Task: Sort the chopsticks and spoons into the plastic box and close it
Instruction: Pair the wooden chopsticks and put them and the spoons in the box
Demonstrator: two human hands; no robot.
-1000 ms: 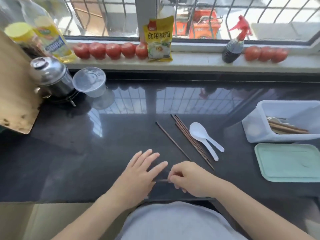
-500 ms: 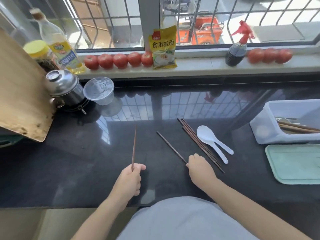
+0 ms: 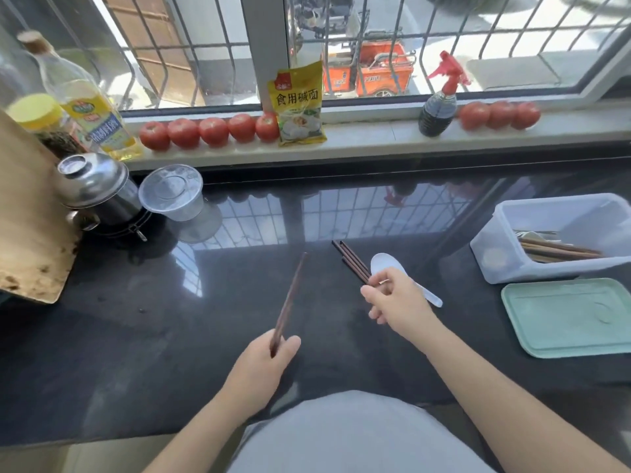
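Note:
My left hand [image 3: 263, 367] grips a brown chopstick [image 3: 290, 298] by its near end, tip pointing away over the dark counter. My right hand [image 3: 396, 302] is curled around the near ends of a bundle of brown chopsticks [image 3: 351, 259] lying on the counter. Just right of that bundle lie white plastic spoons [image 3: 389, 266], partly under my right hand. The clear plastic box [image 3: 546, 213] stands open at the right edge, with chopsticks and a spoon [image 3: 560, 250] inside. Its pale green lid [image 3: 566, 319] lies flat in front of it.
A wooden cutting board [image 3: 27, 216] leans at the left, with a steel pot [image 3: 95, 189] and a clear lidded tub [image 3: 170, 192] beside it. Tomatoes [image 3: 211, 131], a yellow packet [image 3: 300, 104], an oil bottle [image 3: 88, 104] and a spray bottle [image 3: 438, 107] line the window sill.
My left hand has taken a chopstick off the counter and holds it up. My right hand moved right onto the bundle. The lone chopstick no longer lies on the counter.

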